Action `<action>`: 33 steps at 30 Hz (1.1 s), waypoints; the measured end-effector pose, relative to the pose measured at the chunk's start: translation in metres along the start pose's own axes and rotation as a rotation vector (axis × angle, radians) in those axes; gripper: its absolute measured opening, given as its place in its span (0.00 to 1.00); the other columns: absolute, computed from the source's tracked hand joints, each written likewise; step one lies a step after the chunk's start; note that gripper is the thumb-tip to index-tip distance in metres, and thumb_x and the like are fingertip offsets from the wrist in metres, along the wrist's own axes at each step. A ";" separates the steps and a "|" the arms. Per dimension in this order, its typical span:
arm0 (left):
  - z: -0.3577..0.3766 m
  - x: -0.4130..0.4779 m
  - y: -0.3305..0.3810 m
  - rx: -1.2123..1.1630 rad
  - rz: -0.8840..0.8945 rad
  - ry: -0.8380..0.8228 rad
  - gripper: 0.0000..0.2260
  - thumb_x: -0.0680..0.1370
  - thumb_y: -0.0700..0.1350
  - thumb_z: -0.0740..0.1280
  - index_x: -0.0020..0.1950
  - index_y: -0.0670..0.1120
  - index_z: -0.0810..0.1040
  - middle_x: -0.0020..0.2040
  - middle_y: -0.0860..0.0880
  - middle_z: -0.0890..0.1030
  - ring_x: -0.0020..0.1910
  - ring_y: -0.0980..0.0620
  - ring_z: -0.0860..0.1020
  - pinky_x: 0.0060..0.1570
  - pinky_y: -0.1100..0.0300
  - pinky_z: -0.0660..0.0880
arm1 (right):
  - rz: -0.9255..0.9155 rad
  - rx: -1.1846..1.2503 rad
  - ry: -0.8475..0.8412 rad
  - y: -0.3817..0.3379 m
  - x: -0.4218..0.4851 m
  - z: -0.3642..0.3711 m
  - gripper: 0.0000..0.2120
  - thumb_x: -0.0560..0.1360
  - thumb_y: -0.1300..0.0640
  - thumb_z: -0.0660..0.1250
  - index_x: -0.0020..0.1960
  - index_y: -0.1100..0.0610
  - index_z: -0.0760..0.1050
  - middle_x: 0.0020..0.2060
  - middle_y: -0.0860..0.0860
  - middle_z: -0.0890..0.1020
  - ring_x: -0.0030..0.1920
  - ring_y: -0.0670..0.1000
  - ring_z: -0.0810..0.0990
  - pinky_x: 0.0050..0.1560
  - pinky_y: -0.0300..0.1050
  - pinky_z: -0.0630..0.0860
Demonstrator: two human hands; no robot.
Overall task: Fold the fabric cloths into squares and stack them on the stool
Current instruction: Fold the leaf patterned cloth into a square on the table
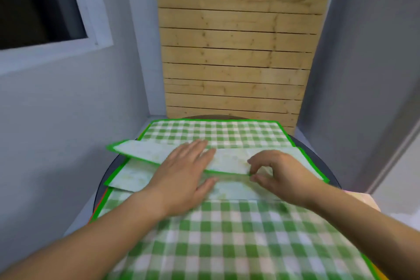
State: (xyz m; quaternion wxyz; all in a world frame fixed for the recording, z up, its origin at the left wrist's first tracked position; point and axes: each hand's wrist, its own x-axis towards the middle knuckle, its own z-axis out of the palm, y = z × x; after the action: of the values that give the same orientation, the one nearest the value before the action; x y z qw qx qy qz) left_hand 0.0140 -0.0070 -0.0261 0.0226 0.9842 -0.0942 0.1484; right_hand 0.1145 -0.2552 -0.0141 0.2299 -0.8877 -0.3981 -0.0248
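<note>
A green-and-white checked cloth with a bright green hem lies spread over a dark round stool. Its edges are turned over toward the middle, showing a pale mottled underside as long flaps. My left hand lies flat with straight fingers on the flaps at the centre left. My right hand pinches the corner of the upper pale flap between thumb and fingertips. More checked cloth covers the near part of the stool, under my forearms.
The stool stands in a narrow corner: grey walls close on the left and right, a wooden slatted panel straight behind. A dark window is in the left wall. A pale object shows at the right beyond the stool.
</note>
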 end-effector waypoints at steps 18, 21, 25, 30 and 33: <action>0.032 -0.026 -0.001 -0.074 -0.115 -0.404 0.26 0.83 0.65 0.45 0.81 0.62 0.47 0.83 0.52 0.44 0.81 0.51 0.40 0.78 0.51 0.36 | -0.131 -0.017 0.081 0.021 -0.040 0.049 0.01 0.74 0.53 0.71 0.46 0.48 0.82 0.56 0.41 0.80 0.60 0.39 0.73 0.61 0.36 0.70; 0.033 -0.027 -0.002 -0.072 -0.109 -0.395 0.25 0.83 0.64 0.45 0.81 0.63 0.49 0.83 0.51 0.47 0.81 0.51 0.42 0.79 0.51 0.39 | -0.133 -0.049 0.050 0.018 -0.038 0.045 0.02 0.74 0.53 0.71 0.46 0.48 0.83 0.55 0.42 0.81 0.58 0.37 0.73 0.60 0.38 0.72; 0.035 -0.027 -0.003 -0.077 -0.112 -0.390 0.25 0.83 0.65 0.45 0.80 0.64 0.52 0.83 0.51 0.48 0.81 0.50 0.44 0.79 0.50 0.40 | -0.085 -0.032 -0.028 0.004 -0.026 0.034 0.07 0.74 0.47 0.67 0.46 0.46 0.82 0.52 0.40 0.81 0.55 0.38 0.75 0.60 0.41 0.73; 0.035 -0.029 -0.002 -0.120 -0.122 -0.361 0.25 0.83 0.65 0.46 0.80 0.64 0.54 0.83 0.52 0.50 0.81 0.51 0.44 0.79 0.50 0.41 | 0.013 -0.067 -0.001 -0.019 0.018 0.047 0.17 0.80 0.46 0.63 0.66 0.50 0.76 0.67 0.47 0.76 0.70 0.49 0.68 0.72 0.44 0.63; 0.033 -0.032 0.000 -0.192 -0.143 -0.341 0.24 0.84 0.63 0.45 0.80 0.62 0.57 0.82 0.53 0.51 0.81 0.53 0.44 0.79 0.51 0.41 | 0.132 -0.147 -0.159 -0.030 0.043 0.069 0.28 0.82 0.43 0.54 0.79 0.52 0.57 0.79 0.53 0.56 0.79 0.54 0.48 0.78 0.49 0.45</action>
State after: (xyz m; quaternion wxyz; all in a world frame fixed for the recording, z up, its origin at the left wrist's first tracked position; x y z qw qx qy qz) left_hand -0.0063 -0.0036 -0.0672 0.1106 0.9925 -0.0403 -0.0318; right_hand 0.1125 -0.1783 -0.0545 0.1333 -0.9256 -0.3529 0.0316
